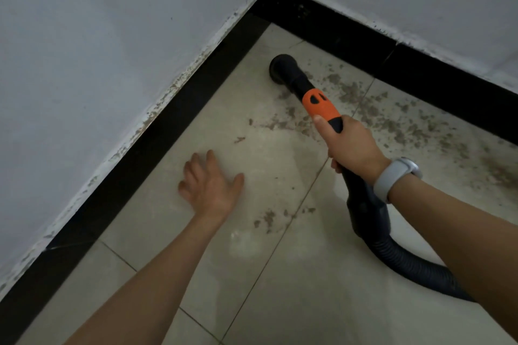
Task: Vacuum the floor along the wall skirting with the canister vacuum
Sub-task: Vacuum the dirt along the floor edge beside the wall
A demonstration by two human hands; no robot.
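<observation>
Orange-black vacuum wand (316, 101) in right hand (350, 145) grip, nozzle toward corner; left hand (210, 187) spread, empty.

2 hands: left hand (211, 186), right hand (351, 145); 1 vacuum nozzle (283, 67), 1 hose (403, 255), 1 wristband (392, 178).

No readable text anywhere — the watch (398, 176) face, perhaps lettered, is turned away.

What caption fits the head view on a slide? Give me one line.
Right hand steers the vacuum's round nozzle toward the corner's black skirting, dust trailing behind; left hand hangs open.
</observation>
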